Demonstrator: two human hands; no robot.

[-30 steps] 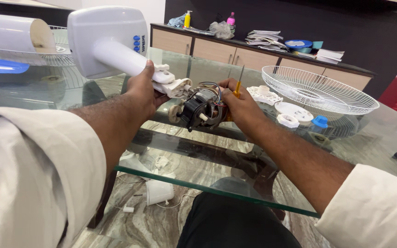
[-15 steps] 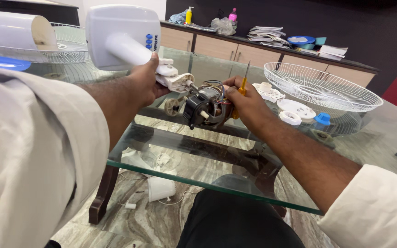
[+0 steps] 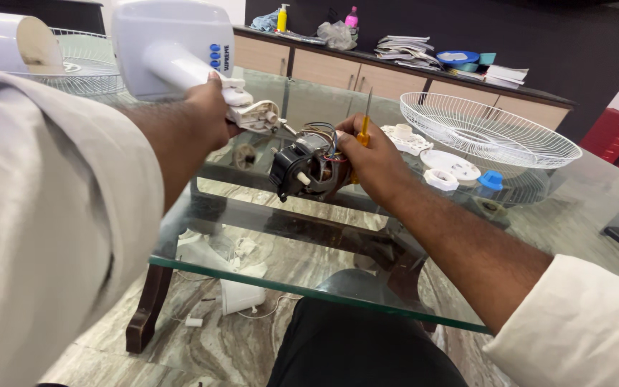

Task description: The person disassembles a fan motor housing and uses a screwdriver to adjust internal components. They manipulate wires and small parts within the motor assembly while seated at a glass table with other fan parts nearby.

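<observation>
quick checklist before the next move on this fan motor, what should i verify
1. Left hand grips the white fan neck: ok.
2. Right hand holds the motor along with the yellow screwdriver: ok.
3. Screwdriver tip clear of the wires: ok, it points up and away.
4. Motor fully supported: cannot tell, it sits above the glass table with contact unclear.
5. Loose white parts and blue cap away from the table edge: ok.
6. Fan grille clear of the hands: ok.
</observation>
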